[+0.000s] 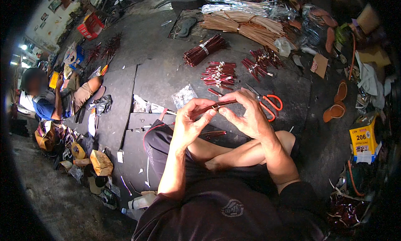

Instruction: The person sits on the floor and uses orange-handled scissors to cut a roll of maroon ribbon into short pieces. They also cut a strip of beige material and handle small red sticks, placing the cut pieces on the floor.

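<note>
Both my hands are raised over my crossed legs, fingers closed on a dark red strap with a small shiny fitting at its middle. My left hand pinches the strap's left part between thumb and fingers. The right part is pinched by my right hand, its thumb close to the fitting. Just beyond the fingers lies a short red strap piece. Scissors with orange handles rest beside my right hand. A clear bag of small pieces lies beyond my left hand.
Farther off are a heap of short red straps with fittings, a second heap and a tied bundle of dark red strips. Tan strips lie behind. Sandals are at right; another person sits at left.
</note>
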### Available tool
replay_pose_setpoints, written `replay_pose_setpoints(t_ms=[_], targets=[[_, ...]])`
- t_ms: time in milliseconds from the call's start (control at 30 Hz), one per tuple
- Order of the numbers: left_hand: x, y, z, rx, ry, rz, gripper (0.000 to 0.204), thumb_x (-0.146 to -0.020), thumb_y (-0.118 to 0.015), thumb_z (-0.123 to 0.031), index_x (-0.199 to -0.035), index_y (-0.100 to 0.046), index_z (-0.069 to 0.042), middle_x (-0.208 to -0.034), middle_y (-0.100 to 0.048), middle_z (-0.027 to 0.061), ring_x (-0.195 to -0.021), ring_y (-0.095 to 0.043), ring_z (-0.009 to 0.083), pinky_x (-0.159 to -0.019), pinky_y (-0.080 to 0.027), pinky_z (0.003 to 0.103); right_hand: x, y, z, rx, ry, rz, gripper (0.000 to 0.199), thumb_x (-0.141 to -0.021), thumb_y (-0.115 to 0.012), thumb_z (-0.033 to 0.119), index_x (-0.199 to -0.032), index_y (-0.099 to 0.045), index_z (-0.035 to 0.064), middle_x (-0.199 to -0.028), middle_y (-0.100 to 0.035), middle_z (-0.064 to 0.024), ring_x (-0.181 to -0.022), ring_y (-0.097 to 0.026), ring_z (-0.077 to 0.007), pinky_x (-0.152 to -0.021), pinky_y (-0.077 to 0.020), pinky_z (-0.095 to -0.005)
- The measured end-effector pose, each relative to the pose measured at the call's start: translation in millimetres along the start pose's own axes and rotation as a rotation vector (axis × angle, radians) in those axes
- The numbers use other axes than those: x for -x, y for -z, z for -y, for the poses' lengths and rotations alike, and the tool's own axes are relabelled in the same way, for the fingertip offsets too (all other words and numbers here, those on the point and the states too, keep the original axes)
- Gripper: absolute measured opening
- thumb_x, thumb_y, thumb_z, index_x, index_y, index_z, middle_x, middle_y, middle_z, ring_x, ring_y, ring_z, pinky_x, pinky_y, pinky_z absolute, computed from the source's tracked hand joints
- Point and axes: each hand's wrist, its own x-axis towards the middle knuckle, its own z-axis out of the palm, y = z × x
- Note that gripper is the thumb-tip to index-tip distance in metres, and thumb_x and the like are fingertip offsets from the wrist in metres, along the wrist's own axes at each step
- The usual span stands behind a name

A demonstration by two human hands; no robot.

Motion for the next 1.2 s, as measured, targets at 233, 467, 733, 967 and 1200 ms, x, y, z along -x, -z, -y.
replay_pose_setpoints(t_ms=[233, 467, 733, 967, 1200], targets=[[0.5, 4.4, -4.4, 0.106, 0.001, 0.046, 0.027, -0.087, -0.073, -0.004, -0.111, -0.063, 0.000, -0.108, -0.068, 0.0087, -0.104, -0.065, 0.0180, -0.093, -0.052, 0.032, 2.5, -4.9, 0.7, 0.010, 0.048, -0.018, 0.025, -0.078, -0.078, 0.013, -0.099, -0.065, 0.0070, -0.096, -0.069, -0.0063, -0.096, -0.065, -0.0265, -0.102, -0.0399, -0.0442], [2.6, 15.5, -1.8, 0.157, 0.029, 0.142, 0.031, -0.086, -0.072, 0.001, -0.115, -0.061, 0.001, -0.113, -0.067, 0.0110, -0.106, -0.065, 0.0180, -0.097, -0.051, 0.032, 4.0, -7.3, 1.9, -0.207, -0.002, 0.024, 0.026, -0.077, -0.078, 0.009, -0.098, -0.063, 0.0046, -0.093, -0.067, -0.0088, -0.089, -0.065, -0.0239, -0.082, -0.0491, -0.0345], [3.2, -4.9, -11.2, 0.188, 0.053, -0.072, 0.036, -0.088, -0.071, -0.001, -0.121, -0.058, 0.003, -0.115, -0.067, 0.0136, -0.110, -0.064, 0.0203, -0.095, -0.053, 0.032, -2.2, -5.9, 18.9, 0.328, 0.143, -0.286, 0.031, -0.074, -0.081, 0.022, -0.101, -0.068, 0.0133, -0.106, -0.062, -0.0041, -0.110, -0.055, -0.0258, -0.101, -0.0368, -0.0478], [7.3, -20.7, 0.2, 0.167, -0.092, -0.102, 0.035, -0.095, -0.063, -0.004, -0.128, -0.056, 0.004, -0.120, -0.065, 0.0144, -0.111, -0.063, 0.0199, -0.094, -0.053, 0.031, 8.0, -13.9, 20.1, 0.088, 0.088, -0.250, 0.020, -0.081, -0.075, 0.011, -0.099, -0.066, 0.0093, -0.097, -0.065, -0.0058, -0.095, -0.063, -0.0278, -0.086, -0.0466, -0.0437], [4.6, -27.6, 2.6, 0.239, 0.010, -0.289, 0.037, -0.100, -0.058, -0.021, -0.130, -0.058, 0.000, -0.119, -0.065, 0.0104, -0.103, -0.065, 0.0174, -0.089, -0.051, 0.029, 9.9, -8.9, 22.8, -0.129, 0.026, -0.172, 0.017, -0.085, -0.070, 0.001, -0.100, -0.064, 0.0039, -0.093, -0.067, -0.0123, -0.084, -0.067, -0.0295, -0.071, -0.0521, -0.0370]])
